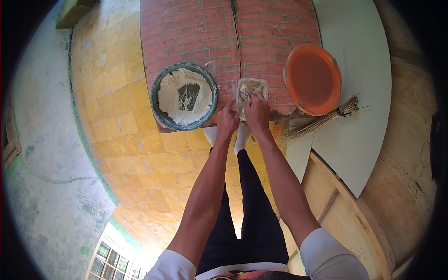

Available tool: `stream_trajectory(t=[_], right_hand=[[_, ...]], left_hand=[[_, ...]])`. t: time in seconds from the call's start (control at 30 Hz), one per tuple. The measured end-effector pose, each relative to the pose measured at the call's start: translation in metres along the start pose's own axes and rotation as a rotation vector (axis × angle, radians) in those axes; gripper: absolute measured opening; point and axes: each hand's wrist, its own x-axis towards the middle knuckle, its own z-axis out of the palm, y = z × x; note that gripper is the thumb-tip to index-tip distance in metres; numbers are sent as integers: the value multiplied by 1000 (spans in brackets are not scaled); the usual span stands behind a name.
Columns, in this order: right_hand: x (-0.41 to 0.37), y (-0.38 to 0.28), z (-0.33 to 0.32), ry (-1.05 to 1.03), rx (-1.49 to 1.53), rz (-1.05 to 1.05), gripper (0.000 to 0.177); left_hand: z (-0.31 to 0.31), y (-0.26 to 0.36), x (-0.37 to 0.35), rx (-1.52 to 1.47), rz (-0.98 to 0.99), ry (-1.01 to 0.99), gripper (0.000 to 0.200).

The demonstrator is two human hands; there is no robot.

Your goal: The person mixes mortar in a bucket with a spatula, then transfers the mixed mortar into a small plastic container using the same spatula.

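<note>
A small pale rectangular container with whitish material in it stands near the front edge of the brick-patterned surface. My left hand has its fingers closed at the container's left side; what they grip is too small to make out. Over the container, my right hand is closed on a small utensil whose end is in the pale material. To the left, a dark round basin holds white powder, with its bottom showing in the middle. An orange bucket with reddish-brown contents stands to the right.
A bundle of thin sticks lies below the bucket, over the surface's edge. Pale sheets and a wooden frame are at the right. Yellow tiles spread on the left. My feet are just below the front edge.
</note>
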Motion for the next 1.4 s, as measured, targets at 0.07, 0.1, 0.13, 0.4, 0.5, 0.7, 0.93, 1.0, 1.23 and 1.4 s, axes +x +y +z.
stream_trajectory(t=[0.07,0.1,0.13,0.4,0.5,0.7,0.93,1.0,1.23,1.4], right_hand=[[-3,-4,-3,7,41,13,41],[-5,-8,-7,16,83,29,41],[-6,-14,-7,14,84,30,41],[11,-21,-4,-223,-34,242,27],[12,-16,10,-125,-4,142,26],[18,11,5,-119,-52,124,25],[13,27,-13,-110,-49,188,27],[13,33,-12,-103,1,307,37],[2,29,-21,-51,87,420,38],[0,27,-23,-51,141,437,32]], left_hand=[[-4,4,1,-18,3,-24,49],[-5,6,0,-41,-11,-27,50],[-6,8,0,-65,-24,-32,51],[1,-11,7,112,56,-31,51],[4,-9,3,101,18,-13,48],[-10,13,0,42,-44,11,44],[0,14,-4,51,10,56,43],[4,16,-8,51,26,87,42],[8,21,-13,61,30,139,43],[7,23,-9,62,13,109,39]])
